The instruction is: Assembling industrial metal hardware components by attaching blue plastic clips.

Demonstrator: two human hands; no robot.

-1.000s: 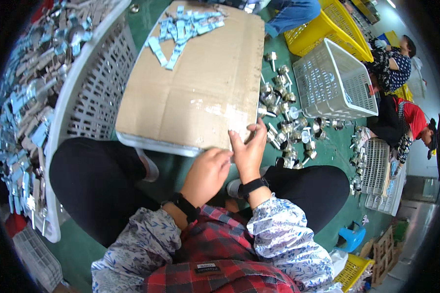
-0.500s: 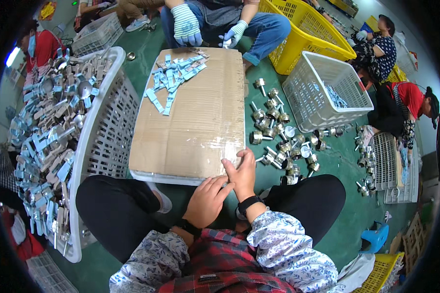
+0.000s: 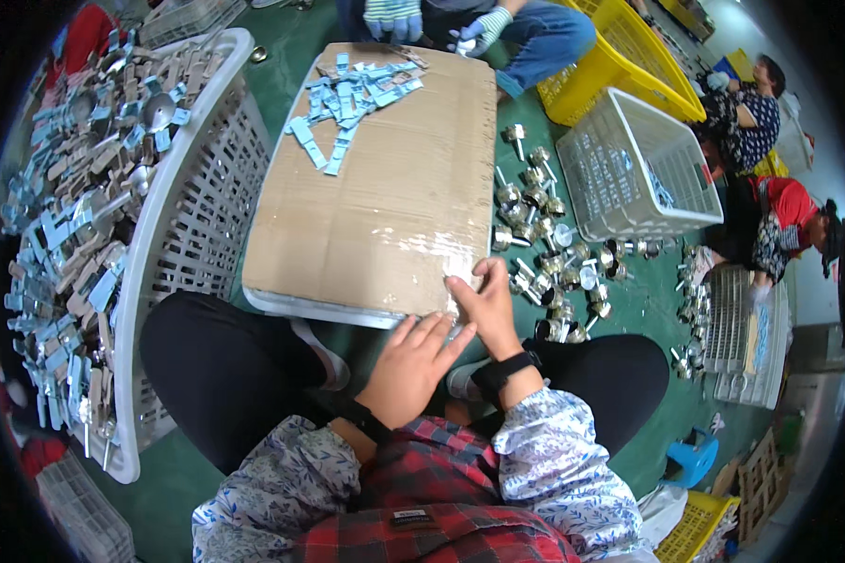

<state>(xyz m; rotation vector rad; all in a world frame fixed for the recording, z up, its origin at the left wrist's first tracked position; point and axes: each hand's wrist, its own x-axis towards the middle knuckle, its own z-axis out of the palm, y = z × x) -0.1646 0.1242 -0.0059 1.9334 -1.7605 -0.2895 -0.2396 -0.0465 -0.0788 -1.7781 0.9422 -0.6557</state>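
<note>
A flat cardboard sheet (image 3: 366, 225) lies in front of me on a pale plastic base. Over its near right corner rests my right hand (image 3: 491, 314), thumb and forefinger apart, the other fingers partly hidden. My left hand (image 3: 408, 371) lies flat beside it, fingers stretched out, tips at the near edge and close to the right hand. I make out nothing held in either hand. Toward the far left of the sheet, light-blue plastic clip-like pieces (image 3: 347, 101) are piled loosely.
At left stands a grey-white crate (image 3: 207, 188) heaped with blue and brown handles and metal cups. Metal cups with stems (image 3: 545, 225) lie on the green floor at right, near a white basket (image 3: 620, 211) and a yellow crate (image 3: 652, 56). Across sits a person in striped gloves (image 3: 392, 19).
The whole view has shifted, so the sheet sits higher in the picture. My hands stay at the same corner; the left fingers look straighter and more spread. The person's gloved hands remain beyond the far edge.
</note>
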